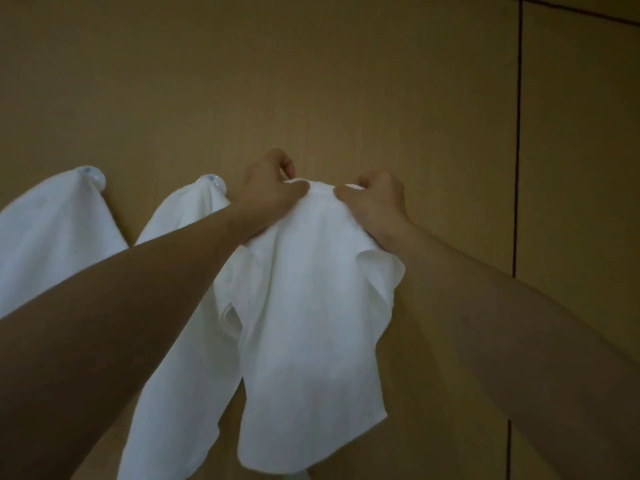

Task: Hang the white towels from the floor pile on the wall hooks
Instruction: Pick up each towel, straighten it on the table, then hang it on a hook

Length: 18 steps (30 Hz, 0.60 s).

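A white towel [311,323] hangs down the tan wall in the middle of the view, its top edge bunched up against the wall. My left hand [270,192] pinches that top edge from the left, and my right hand [377,202] pinches it from the right. Any hook behind the bunched edge is hidden by the cloth and my fingers. To the left, a second white towel [173,237] hangs from a clear round hook [213,181], partly covered by my left forearm. Farther left, a third white towel [52,230] hangs from another clear hook [91,174].
The wall [346,81] is made of tan panels. A dark vertical seam [518,133] runs down it to the right of my hands, with another panel beyond it. The floor pile is out of view.
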### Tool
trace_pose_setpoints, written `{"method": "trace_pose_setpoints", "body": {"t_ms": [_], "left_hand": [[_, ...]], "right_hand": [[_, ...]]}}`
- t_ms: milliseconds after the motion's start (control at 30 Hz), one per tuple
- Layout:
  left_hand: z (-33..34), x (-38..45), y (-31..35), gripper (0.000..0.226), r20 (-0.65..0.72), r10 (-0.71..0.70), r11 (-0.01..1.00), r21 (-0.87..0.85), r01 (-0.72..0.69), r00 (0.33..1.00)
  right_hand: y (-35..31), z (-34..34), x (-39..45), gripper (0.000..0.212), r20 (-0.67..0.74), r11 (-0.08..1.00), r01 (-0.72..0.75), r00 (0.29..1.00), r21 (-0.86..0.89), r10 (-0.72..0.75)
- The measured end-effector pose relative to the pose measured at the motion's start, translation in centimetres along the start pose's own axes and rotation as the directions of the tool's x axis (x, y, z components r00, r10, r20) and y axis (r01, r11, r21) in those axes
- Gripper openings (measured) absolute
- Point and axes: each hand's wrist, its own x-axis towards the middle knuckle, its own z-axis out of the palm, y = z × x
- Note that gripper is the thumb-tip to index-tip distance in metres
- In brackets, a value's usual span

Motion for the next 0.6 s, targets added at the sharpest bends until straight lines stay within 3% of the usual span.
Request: {"method": "trace_pose_setpoints", "body": {"t_ms": [133,267,367,467,600], "left_hand": [[1.9,2.1,-0.1,0.015,-0.074,-0.077,0.996,-0.042,0.074,0.994],[4.2,0.2,-0.6,0.006,-0.155,-0.080,0.997,0.000,0.081,0.985],[5.5,-1.0,-1.1,0.009,-0.161,-0.097,0.987,-0.144,0.074,0.982],[6.4,-1.7,-1.4,0.014,-0.170,-0.102,0.983,-0.167,0.073,0.980],[7.0,-2.5,-1.1,0.022,-0.155,-0.106,0.986,-0.141,0.085,0.982]], "right_hand": [[1.2,1.6,3.7,0.009,0.014,0.997,-0.007,1.000,0.071,0.006],[3.3,2.6,2.5,0.025,0.061,0.994,0.088,0.994,0.059,-0.091],[4.2,3.0,1.2,0.029,0.079,0.987,0.148,0.985,0.057,-0.152],[4.5,3.3,0.2,0.034,0.136,0.988,0.132,0.980,0.084,-0.142],[3.9,3.4,-1.2,0.023,0.176,0.983,0.136,0.972,0.125,-0.157]]}}
